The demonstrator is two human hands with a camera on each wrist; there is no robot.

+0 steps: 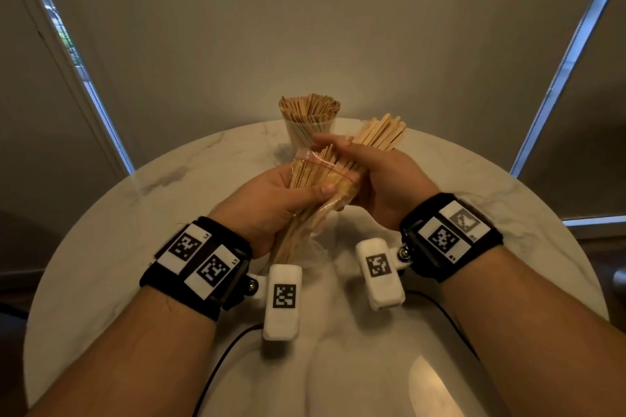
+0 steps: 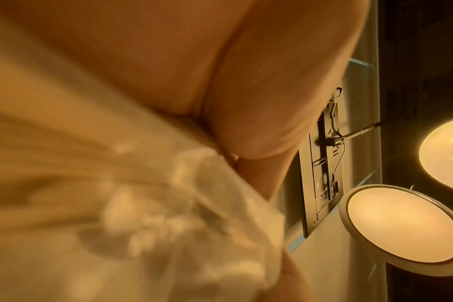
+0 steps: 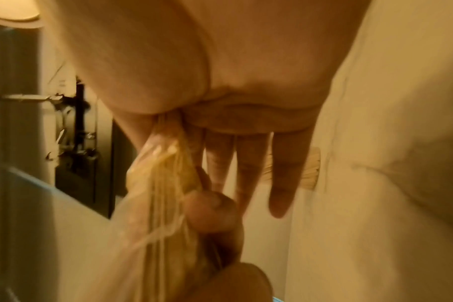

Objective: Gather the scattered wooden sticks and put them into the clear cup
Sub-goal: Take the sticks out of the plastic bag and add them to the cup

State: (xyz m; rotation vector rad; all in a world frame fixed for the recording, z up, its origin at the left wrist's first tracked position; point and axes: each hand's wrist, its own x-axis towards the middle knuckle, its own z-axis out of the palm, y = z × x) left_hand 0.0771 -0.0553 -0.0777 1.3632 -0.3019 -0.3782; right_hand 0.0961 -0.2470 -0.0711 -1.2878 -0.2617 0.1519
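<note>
A: Above the table's middle, what is shown by the head view alone?

B: Both hands are seen raised over the marble top. A bag of sticks is gripped by the left hand, thumb laid across its front. A loose bundle of sticks is grasped by the right hand, its far ends fanned up and to the right. The cup, packed with upright sticks, is seen standing near the far edge, just behind the hands.

A: And what is added by the wrist views?

B: From the left wrist, only a blurred palm pressed against crinkled plastic is made out; two round lamps are shown at the right. From the right wrist, the palm is seen with the fingers hanging fairly straight, the bag drawn down past them, and the left thumb pressed on it.

A: How are the hands posed?

B: The wrists are held close together, the palms turned inward. The left is closed round the bag. The right is closed on the bundle in the head view, though which fingers do the clamping cannot be told.
</note>
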